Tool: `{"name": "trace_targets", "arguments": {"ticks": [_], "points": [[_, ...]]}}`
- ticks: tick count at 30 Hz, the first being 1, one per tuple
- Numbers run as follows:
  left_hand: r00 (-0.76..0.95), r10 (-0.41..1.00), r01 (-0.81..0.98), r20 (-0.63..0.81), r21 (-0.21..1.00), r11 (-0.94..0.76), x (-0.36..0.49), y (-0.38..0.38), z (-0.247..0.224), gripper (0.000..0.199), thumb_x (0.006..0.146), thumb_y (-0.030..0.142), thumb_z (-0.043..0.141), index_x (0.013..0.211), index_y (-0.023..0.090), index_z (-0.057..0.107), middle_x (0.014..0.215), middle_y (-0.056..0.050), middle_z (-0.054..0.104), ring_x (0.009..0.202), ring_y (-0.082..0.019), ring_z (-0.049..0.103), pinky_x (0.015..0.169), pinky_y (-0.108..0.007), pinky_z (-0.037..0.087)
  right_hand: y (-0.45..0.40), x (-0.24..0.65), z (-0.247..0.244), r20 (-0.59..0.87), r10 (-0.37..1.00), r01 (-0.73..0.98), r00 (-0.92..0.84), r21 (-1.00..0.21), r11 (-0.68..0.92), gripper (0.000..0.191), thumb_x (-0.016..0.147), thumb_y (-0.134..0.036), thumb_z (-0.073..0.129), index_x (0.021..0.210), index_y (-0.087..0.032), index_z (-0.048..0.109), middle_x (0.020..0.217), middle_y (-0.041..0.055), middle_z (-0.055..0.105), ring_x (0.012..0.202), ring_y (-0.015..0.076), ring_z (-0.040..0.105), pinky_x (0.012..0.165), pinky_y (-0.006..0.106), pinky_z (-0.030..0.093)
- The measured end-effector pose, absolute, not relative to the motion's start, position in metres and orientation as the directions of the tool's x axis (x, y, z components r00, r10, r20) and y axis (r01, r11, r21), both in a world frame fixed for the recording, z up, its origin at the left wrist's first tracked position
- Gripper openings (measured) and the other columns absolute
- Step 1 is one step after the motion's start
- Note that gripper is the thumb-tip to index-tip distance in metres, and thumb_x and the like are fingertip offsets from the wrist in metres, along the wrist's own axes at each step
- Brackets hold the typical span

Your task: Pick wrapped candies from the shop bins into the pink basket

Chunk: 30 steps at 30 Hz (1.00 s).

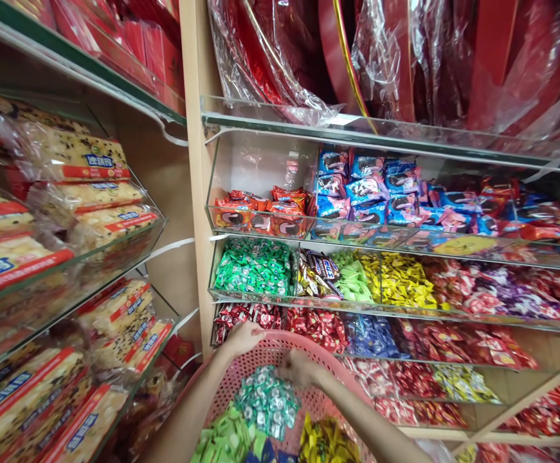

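Observation:
A pink perforated plastic basket (352, 386) is in front of me at the bottom of the view. My left hand (245, 339) is closed over its far rim. Inside the basket, my right hand (301, 368) hovers by a pile of teal-wrapped candies (267, 402); motion smears its fingers, so what they hold does not show. Light green wrapped candies (226, 437) lie at the basket's near left, and yellow-wrapped candies (328, 440) at its near right. Between them a few dark blue wrappers (270, 452) peek out at the bottom edge.
Glass shelf bins ahead hold green-wrapped candies (253, 267), yellow candies (398, 280) and blue snack packs (366, 186). Bagged pastry bars (87, 154) fill the left shelves. A wooden post (194, 173) divides the shelving. Plastic-wrapped red items (405, 58) stand on top.

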<state>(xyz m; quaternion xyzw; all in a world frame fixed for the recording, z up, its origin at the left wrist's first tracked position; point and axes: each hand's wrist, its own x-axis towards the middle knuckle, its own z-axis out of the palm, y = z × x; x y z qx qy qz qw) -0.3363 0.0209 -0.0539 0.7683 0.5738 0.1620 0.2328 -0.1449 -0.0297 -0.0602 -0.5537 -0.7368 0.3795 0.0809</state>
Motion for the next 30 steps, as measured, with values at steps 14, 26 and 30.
{"name": "trace_targets", "arguments": {"ticks": [14, 26, 30], "points": [[0.302, 0.953, 0.798, -0.004, 0.549, -0.25, -0.339, 0.03, -0.067, 0.03, 0.077, 0.042, 0.051, 0.074, 0.017, 0.067, 0.071, 0.0, 0.065, 0.066, -0.015, 0.053, 0.055, -0.022, 0.026, -0.029, -0.186, 0.066, 0.184, 0.821, 0.651, -0.541, -0.526, 0.547, 0.038, 0.085, -0.032, 0.055, 0.052, -0.014, 0.057, 0.047, -0.0053, 0.041, 0.049, 0.0064, 0.036, 0.051, 0.02, 0.026], [0.264, 0.964, 0.822, -0.005, 0.524, -0.223, -0.338, 0.028, -0.066, 0.031, 0.079, 0.044, 0.049, 0.073, 0.019, 0.067, 0.066, 0.001, 0.064, 0.066, -0.014, 0.056, 0.054, -0.022, 0.026, 0.018, -0.197, 0.105, 0.326, 0.909, 0.931, -0.26, -0.164, 0.325, 0.019, 0.085, -0.018, 0.048, 0.096, -0.02, 0.063, 0.102, 0.0079, 0.06, 0.087, 0.0172, 0.06, 0.069, 0.024, 0.039], [0.263, 0.965, 0.819, -0.016, 0.531, -0.214, -0.337, 0.024, -0.06, 0.029, 0.079, 0.042, 0.049, 0.075, 0.019, 0.068, 0.067, 0.0, 0.065, 0.068, -0.015, 0.057, 0.054, -0.022, 0.027, 0.024, -0.204, 0.101, 0.271, 0.932, 0.952, -0.24, -0.121, 0.28, 0.017, 0.083, -0.018, 0.05, 0.093, -0.019, 0.064, 0.102, 0.0084, 0.061, 0.086, 0.0182, 0.062, 0.068, 0.025, 0.04]]}}
